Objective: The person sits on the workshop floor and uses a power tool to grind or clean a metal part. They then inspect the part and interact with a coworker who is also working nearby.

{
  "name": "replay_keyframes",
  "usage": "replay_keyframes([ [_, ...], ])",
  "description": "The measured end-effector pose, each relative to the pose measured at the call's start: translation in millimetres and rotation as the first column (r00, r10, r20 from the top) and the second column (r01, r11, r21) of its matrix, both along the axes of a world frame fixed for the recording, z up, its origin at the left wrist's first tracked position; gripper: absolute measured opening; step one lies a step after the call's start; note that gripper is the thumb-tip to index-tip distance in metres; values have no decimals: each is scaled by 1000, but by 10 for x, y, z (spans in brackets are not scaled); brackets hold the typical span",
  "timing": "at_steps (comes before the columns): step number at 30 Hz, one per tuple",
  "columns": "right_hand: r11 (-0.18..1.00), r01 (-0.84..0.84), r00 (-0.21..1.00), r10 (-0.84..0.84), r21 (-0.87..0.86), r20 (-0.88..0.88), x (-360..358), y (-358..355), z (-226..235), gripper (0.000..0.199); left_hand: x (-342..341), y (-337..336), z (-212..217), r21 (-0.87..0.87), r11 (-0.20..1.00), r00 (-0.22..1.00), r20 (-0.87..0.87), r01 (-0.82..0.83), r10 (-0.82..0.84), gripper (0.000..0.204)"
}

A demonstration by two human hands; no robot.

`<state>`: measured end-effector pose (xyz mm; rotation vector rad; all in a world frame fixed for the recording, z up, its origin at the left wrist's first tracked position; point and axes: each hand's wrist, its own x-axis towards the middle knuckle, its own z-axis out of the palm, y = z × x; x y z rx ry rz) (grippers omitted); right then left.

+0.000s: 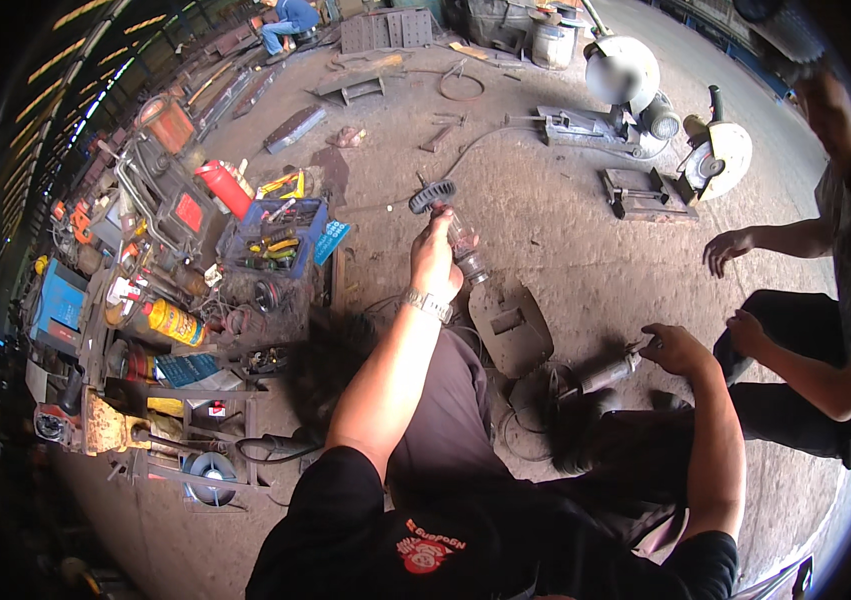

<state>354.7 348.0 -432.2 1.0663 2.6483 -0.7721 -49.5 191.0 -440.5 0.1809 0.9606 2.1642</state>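
Note:
My left hand (435, 252) is raised and closed around a motor rotor (461, 240), a shaft with a black toothed fan (432, 196) at its far end and a metal collar near my fingers. A metal watch sits on that wrist. My right hand (673, 347) grips the body of a grey angle grinder (607, 374) that rests low by my knee, its cable looping on the floor. A dark welding mask (511, 327) lies on the concrete between the two hands.
Another person crouches at the right, hands (728, 249) held out. A blue crate of tools (280, 236), a red cylinder (224, 187) and cluttered machines fill the left. A chop saw (713, 157) and metal parts lie at the back; someone sits far off.

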Motion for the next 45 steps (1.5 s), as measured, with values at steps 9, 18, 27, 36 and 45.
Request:
replay_keyframes([
  [9, 1000, -8, 1000, 8, 0, 22, -82, -20, 18, 52, 76, 22, -125, -71, 997, 889, -458, -29, -7, 27],
  [18, 995, -82, 993, 86, 61, -82, -65, 42, -137, 56, 89, 23, -79, -76, 967, 502, -863, -244, 59, 56],
  [27, 996, -68, 995, 71, 51, -69, -125, -68, 27, 57, 151, 24, -82, -61, 973, 475, -879, -225, 55, 56],
  [36, 996, -90, 989, 93, 24, -112, -152, -50, 69, 58, 226, 48, -51, 8, 997, 774, -630, -74, 62, 37],
  [45, 996, -86, 984, 89, 28, -154, -138, -31, 53, 58, 140, -10, -35, 25, 996, 888, -456, 87, -66, 29],
])
